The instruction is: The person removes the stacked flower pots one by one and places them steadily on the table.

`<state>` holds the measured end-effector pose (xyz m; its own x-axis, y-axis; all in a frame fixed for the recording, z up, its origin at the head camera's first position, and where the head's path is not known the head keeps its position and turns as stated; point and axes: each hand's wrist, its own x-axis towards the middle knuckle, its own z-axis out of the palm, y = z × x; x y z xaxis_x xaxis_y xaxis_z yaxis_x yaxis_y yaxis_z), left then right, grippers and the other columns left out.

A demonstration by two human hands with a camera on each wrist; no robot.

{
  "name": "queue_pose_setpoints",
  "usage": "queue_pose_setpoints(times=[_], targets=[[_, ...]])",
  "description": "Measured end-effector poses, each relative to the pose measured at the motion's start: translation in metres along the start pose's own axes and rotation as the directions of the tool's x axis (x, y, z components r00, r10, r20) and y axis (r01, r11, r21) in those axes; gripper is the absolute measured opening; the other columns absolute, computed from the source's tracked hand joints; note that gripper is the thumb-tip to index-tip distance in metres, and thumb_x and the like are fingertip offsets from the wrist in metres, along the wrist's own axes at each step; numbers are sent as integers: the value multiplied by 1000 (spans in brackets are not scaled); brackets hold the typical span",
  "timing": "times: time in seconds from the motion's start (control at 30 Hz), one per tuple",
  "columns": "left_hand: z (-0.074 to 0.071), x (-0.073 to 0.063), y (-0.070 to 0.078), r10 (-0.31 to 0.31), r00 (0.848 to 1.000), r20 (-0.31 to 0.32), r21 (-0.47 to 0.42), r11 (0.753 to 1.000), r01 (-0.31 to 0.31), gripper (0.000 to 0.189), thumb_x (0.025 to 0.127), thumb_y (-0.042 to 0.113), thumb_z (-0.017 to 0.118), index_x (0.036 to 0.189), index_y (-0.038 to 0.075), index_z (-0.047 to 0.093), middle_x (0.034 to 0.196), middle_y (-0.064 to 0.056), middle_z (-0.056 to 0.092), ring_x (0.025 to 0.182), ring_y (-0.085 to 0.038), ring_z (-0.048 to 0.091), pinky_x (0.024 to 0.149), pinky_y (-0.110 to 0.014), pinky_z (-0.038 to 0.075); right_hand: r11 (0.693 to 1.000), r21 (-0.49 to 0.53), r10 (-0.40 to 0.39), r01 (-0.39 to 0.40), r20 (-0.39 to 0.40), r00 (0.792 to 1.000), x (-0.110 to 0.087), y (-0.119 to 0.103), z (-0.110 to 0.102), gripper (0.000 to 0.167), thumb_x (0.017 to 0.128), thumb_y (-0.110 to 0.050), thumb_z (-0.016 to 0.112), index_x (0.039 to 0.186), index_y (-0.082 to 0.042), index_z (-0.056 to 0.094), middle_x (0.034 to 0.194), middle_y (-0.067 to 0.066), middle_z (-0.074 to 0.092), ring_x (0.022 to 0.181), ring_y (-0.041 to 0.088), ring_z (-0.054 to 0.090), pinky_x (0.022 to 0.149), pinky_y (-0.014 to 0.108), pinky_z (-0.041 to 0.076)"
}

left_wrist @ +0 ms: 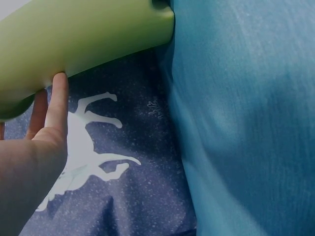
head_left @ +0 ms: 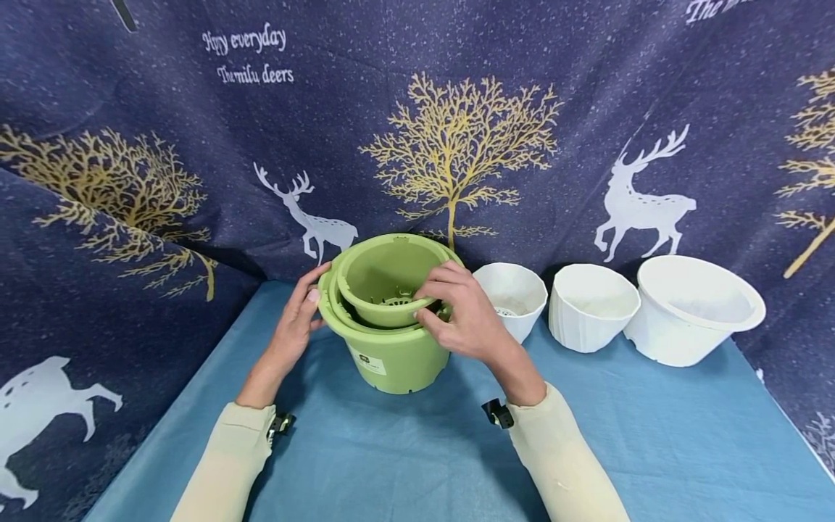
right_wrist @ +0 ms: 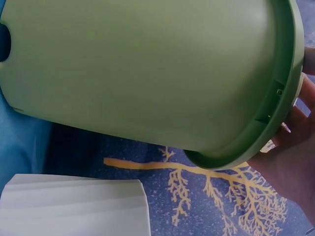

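Small grn pot (head_left: 388, 274) sits tilted inside big grn pot (head_left: 407, 362), at L-centre of the bench (head_left: 417, 464), back near the wall cloth (head_left: 496, 43); at least one more grn rim shows btwn the two. R hand (head_left: 459, 312) pinches small grn pot's near-R rim, fingers over the inside, thumb outside. L hand (head_left: 296, 319) isn't clenched: fingers fairly straight vs. big grn pot's L side, thumb at its rim; L wrist view shows fingertips touching the outer wall.

Label (head_left: 370, 362) on big grn pot's front, text too small to read. To the R, 3 wht pots in a row: faceted one w/ holes in base (head_left: 509, 281), fluted one (head_left: 577, 326), round wide-rimmed one (head_left: 675, 333), biggest of the 3. Bench has blue cover; wall cloth is navy w/ wht deer & gold trees. Cream sleeves on both arms.
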<state>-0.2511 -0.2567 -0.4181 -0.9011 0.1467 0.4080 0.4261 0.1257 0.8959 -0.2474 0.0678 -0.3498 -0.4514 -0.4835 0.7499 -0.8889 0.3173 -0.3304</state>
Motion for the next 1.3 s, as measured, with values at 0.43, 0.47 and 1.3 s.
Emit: queue_pose_setpoints(times=[0.43, 0.47, 1.3], targets=[[-1, -1, -1, 12, 1000, 15, -24, 1000, -11, 50, 118, 30, 34, 167, 20, 35, 128, -8, 56, 114, -15, 63, 83, -32, 61, 1000, 3, -23, 23, -38, 999, 0, -1, 0, 7, 87, -16, 73, 86, -14, 79, 90, -3, 65, 90, 18, 58, 88, 39, 47], [-1, -1, -1, 12, 1000, 14, -25, 1000, -11, 50, 118, 30, 34, 167, 20, 36, 128, -7, 56, 114, -15, 63, 83, -32, 61, 1000, 2, -26, 26, -40, 999, 0, -1, 0, 7, 87, -16, 73, 86, -14, 79, 90, -3, 65, 90, 18, 58, 88, 39, 47], [-1, 0, -1, 4, 1000, 19, -16, 1000, -4, 50, 118, 32, 33, 167, 22, 35, 131, -8, 55, 117, -17, 62, 85, -33, 61, 994, -10, -105, 104, -116, 988, 3, -9, -4, 6, 86, -13, 76, 87, -12, 82, 88, 0, 63, 86, 20, 56, 87, 41, 45]])
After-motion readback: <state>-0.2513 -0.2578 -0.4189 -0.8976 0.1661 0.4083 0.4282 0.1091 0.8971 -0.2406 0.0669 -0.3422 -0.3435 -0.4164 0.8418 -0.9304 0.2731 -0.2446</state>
